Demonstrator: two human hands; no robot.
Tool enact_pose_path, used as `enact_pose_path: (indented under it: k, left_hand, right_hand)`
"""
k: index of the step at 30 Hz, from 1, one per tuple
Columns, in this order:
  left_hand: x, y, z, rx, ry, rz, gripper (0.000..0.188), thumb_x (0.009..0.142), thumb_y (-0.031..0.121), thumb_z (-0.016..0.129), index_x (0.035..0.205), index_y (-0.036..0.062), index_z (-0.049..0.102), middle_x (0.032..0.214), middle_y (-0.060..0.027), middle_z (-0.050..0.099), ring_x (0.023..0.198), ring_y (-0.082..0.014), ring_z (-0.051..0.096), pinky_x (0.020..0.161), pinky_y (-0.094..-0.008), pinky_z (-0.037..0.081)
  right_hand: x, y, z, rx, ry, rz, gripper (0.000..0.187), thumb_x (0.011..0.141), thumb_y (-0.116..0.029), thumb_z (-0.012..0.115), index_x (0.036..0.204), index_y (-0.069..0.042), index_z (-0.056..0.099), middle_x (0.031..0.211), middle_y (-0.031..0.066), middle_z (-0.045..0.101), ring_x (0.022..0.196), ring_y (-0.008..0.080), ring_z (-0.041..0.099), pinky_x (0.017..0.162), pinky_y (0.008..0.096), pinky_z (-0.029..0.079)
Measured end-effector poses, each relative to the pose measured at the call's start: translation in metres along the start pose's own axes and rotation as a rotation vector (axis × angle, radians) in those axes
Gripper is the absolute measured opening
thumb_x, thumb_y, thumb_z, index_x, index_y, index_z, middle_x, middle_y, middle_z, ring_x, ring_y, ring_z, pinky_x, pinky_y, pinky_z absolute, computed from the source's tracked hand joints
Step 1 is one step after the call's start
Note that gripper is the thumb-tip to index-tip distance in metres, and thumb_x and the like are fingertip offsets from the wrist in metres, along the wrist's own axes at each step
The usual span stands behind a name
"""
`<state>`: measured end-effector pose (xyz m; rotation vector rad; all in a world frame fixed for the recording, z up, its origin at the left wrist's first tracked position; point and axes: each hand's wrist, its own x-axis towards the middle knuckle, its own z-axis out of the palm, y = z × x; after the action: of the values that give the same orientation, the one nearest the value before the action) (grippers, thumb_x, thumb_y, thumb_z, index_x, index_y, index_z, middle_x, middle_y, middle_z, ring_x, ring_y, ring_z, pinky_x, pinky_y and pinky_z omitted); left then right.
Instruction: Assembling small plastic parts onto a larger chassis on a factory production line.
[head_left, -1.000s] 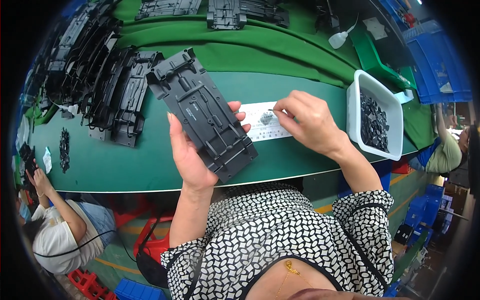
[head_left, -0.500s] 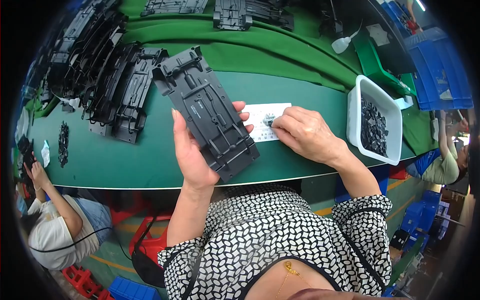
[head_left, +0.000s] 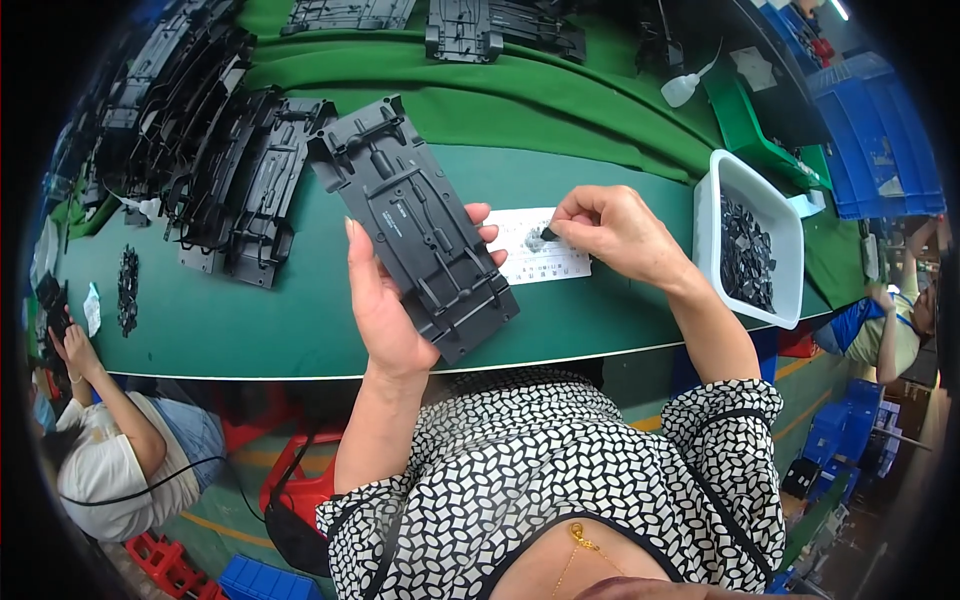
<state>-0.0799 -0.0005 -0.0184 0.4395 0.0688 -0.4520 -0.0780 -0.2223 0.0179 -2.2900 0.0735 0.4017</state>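
Observation:
My left hand [head_left: 385,320] grips a long black plastic chassis plate [head_left: 410,225] from below, thumb on its left edge and fingertips showing at its right. The plate is tilted above the table, its moulded ribs and channels facing up. To its right, a white printed paper sheet [head_left: 545,270] lies on the table with a dark smudge in its middle. My right hand [head_left: 615,235] is over the sheet's right part, thumb and forefinger pinching a small black piece [head_left: 548,234] right at the smudge. The piece is largely hidden by the fingers.
A white tub [head_left: 708,235] of small black pieces stands at the right. Stacked black chassis plates [head_left: 230,190] fill the left side. Green cloth [head_left: 560,100] covers the back of the table [head_left: 590,325]. A white squeeze bottle [head_left: 680,90] and blue crates [head_left: 870,140] are beyond; co-workers sit both sides.
My right hand has shifted slightly up and tilted, its pinch now on the smudge's right side. The paper sheet has slid and turned a little. The left hand and plate are nearly unmoved.

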Motion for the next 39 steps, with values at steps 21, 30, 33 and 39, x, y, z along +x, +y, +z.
enact_pose_path:
  k: [21,30,33,39]
  left_hand:
    - [0.001,0.000,-0.001,-0.029,0.019,-0.003,0.074,0.094,0.059,0.017,0.124,-0.0029,0.045,0.113,-0.0245,0.055,0.099,-0.0320,0.059,0.086,-0.0474,0.051]
    - [-0.001,0.000,-0.003,-0.106,-0.033,0.010,0.079,0.092,0.063,0.018,0.126,-0.0040,0.043,0.117,-0.0258,0.053,0.100,-0.0352,0.058,0.090,-0.0496,0.048]
    - [-0.001,-0.001,-0.003,-0.134,-0.081,0.015,0.081,0.092,0.063,0.017,0.127,-0.0048,0.042,0.119,-0.0260,0.052,0.101,-0.0361,0.057,0.092,-0.0493,0.046]
    - [0.001,-0.002,-0.004,-0.119,-0.130,0.032,0.083,0.091,0.064,0.017,0.126,-0.0061,0.043,0.119,-0.0265,0.052,0.102,-0.0366,0.057,0.093,-0.0493,0.045]
  right_hand:
    - [-0.001,0.004,-0.004,0.783,-0.172,0.127,0.016,0.081,-0.015,0.066,0.075,-0.001,0.060,0.065,-0.0023,0.053,0.052,0.0043,0.038,0.047,0.0200,0.028]
    - [-0.033,-0.014,0.010,0.342,0.105,-0.370,0.006,0.078,-0.002,0.065,0.083,0.000,0.062,0.065,-0.0001,0.053,0.055,0.0067,0.047,0.048,0.0223,0.036]
    - [-0.033,-0.011,0.018,-0.125,0.399,-0.984,0.023,0.066,0.005,0.070,0.086,-0.001,0.062,0.063,0.0052,0.053,0.050,0.0146,0.048,0.044,0.0269,0.036]
    - [-0.031,0.000,0.033,-0.254,0.461,-1.216,0.027,0.064,0.005,0.070,0.089,0.002,0.061,0.059,0.0027,0.049,0.048,0.0160,0.047,0.042,0.0281,0.034]
